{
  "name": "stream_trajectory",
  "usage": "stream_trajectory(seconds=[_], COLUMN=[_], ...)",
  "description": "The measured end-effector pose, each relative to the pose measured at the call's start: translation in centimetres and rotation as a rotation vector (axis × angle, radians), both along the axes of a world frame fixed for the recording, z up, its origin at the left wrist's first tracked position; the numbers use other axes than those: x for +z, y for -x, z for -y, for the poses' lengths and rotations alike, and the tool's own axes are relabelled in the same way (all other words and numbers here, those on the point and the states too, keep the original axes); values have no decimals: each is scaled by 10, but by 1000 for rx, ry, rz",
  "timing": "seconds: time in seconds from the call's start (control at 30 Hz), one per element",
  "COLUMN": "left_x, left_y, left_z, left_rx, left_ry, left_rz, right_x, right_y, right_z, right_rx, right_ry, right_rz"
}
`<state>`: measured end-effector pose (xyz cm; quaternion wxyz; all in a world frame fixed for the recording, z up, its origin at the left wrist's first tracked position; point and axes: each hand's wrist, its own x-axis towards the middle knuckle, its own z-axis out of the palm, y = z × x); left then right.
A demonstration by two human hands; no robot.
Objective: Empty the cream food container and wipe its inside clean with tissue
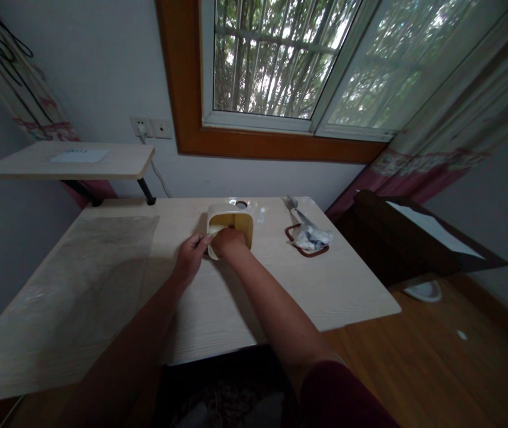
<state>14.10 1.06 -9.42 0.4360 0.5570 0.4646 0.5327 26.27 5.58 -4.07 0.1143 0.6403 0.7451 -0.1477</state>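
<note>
A cream box (212,209) with rounded corners and a yellowish inside lies near the middle of the desk, its wide opening facing me. My left hand (190,257) pinches the left edge of this box between thumb and fingers. Inside the opening is my right hand (229,241), the fingers hidden by the hand itself and the wall, so what they hold cannot be seen. To the right of the box lies a brown rounded frame (311,254), with a crumpled plastic bag or wrapper (311,233) lying across it.
A pale wood desk (352,285) stands against the wall under a window. A clear plastic sheet (88,267) covers its left part. A small raised shelf (26,160) bears a white paper. Behind the box is a round cable hole (241,204). Dark furniture (397,238) stands at right.
</note>
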Motion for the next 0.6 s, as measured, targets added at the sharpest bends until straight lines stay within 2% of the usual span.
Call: stream_trajectory(seconds=[0.2, 0.6], left_x=[-7, -7], left_y=[3, 7], left_z=[-5, -8], left_rx=[0, -34], left_ry=[18, 50], left_rz=[38, 98], right_x=[-1, 5], right_y=[-2, -5], right_z=[0, 4], right_rx=[5, 64], right_ry=[-34, -84], right_rz=[2, -40])
